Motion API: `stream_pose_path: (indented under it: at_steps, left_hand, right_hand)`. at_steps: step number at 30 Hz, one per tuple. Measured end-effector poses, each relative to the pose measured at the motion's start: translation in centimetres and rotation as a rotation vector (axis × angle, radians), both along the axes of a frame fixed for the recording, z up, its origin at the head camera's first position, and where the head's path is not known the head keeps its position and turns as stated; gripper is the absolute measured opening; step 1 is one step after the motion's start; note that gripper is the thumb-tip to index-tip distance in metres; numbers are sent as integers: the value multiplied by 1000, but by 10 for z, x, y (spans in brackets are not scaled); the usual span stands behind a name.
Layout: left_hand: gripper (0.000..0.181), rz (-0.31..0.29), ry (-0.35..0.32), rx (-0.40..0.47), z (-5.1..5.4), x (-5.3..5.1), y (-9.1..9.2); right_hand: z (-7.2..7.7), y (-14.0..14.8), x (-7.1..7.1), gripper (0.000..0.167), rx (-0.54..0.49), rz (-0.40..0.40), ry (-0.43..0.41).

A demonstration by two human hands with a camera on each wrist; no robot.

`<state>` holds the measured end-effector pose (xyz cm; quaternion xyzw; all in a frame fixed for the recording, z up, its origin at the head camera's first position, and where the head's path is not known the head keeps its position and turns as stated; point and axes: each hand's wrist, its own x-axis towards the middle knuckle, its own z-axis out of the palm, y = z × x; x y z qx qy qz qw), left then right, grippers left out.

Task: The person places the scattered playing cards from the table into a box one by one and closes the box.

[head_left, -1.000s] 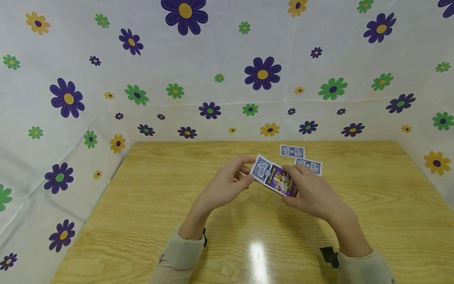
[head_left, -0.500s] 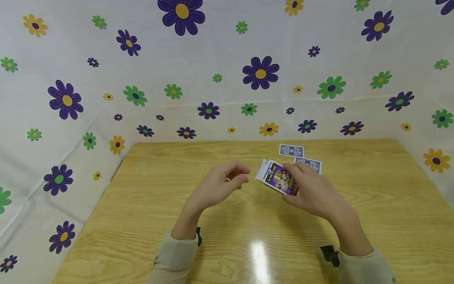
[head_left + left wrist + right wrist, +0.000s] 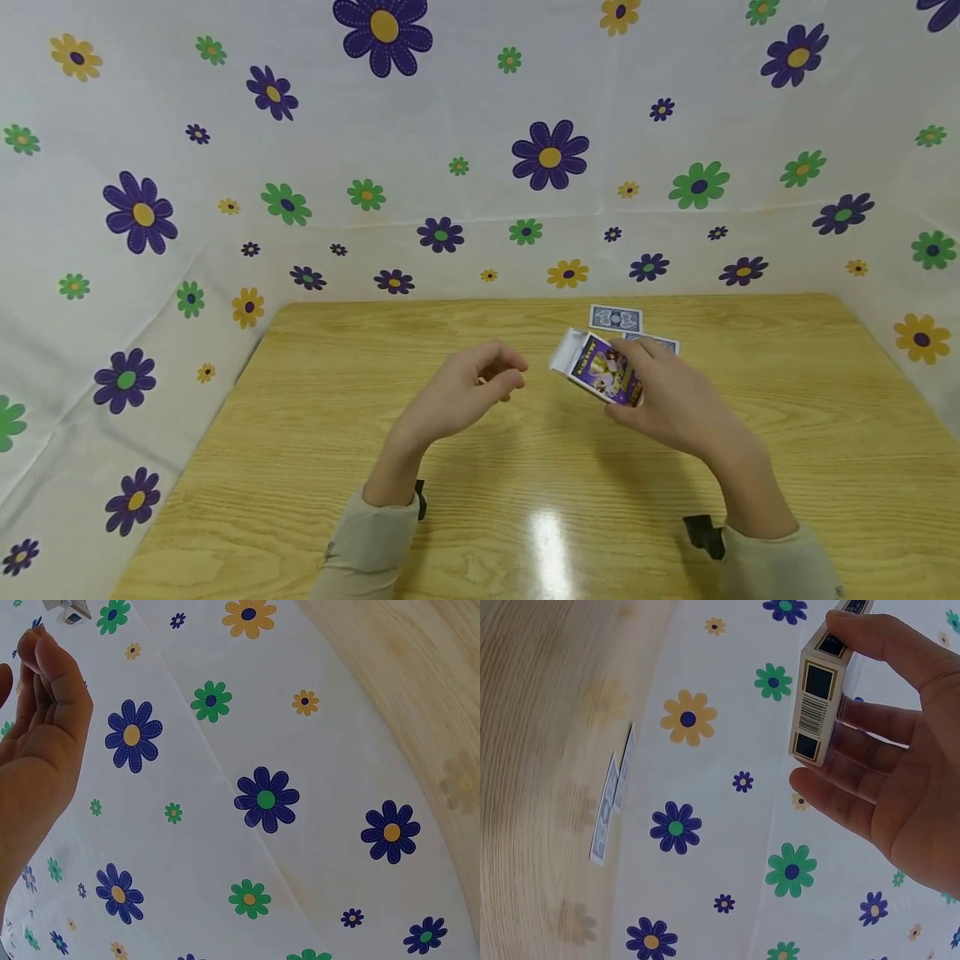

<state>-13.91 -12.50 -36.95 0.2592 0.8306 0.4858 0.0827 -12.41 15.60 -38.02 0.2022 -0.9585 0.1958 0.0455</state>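
Note:
My right hand [image 3: 678, 400] grips a purple playing card box [image 3: 606, 369] above the table, thumb on one side and fingers on the other. The box tilts with its white flap [image 3: 570, 350] standing out toward the left. In the right wrist view, the end of the box shows a barcode [image 3: 812, 714]. My left hand [image 3: 465, 387] hovers to the left of the box, apart from it, with loosely bent fingers and nothing in them. Two playing cards with blue patterned backs lie behind the box: one card [image 3: 616, 318] in full view, the other card [image 3: 660, 341] partly covered by my right hand.
Beneath both hands is a wooden table [image 3: 337, 375]. A white cloth [image 3: 480, 100] printed with flowers hangs along its back and sides. Light reflects off the tabletop near the front.
A card sticking out of the box by my left fingertips has slid inside out of sight. My left hand has drawn back leftward; the right hand has shifted the box slightly right.

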Motion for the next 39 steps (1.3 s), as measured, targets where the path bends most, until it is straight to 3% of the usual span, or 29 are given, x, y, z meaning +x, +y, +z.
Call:
stream_pose_path:
  at_steps: [6,9,13,17,21,24,26,31,35,39]
  left_hand:
    - [16,-24,-14,2,-7,-9,7]
    - [16,-19,-30,-48,-14,-16,15]
    - [23,-22,-17,-227,-27,-38,38]
    - [34,-22,11,-427,-45,-62,77]
    - [51,9,26,-633,-64,-74,119]
    - [58,18,82,-785,-74,-82,141]
    - [59,15,122,-864,-81,-84,153]
    - [56,4,127,-965,-86,-87,169]
    - [56,3,146,-1010,-87,-88,170]
    - [59,10,170,-1000,-91,-87,164]
  right_hand:
    - [4,11,-1,77,-13,-18,6]
    - [5,15,-2,78,-27,-32,-2]
    - [9,21,-6,79,-64,-67,-11]
    - [11,31,-7,82,-106,-101,-31]
    - [11,42,-5,82,-110,-148,-35]
    - [10,46,-8,82,-111,-184,-15]
    - [9,48,-8,82,-110,-208,-8]
    - [9,51,-9,81,-117,-242,-24]
    - [9,54,-9,81,-116,-244,-41]
    - [8,59,-9,82,-104,-242,-44]
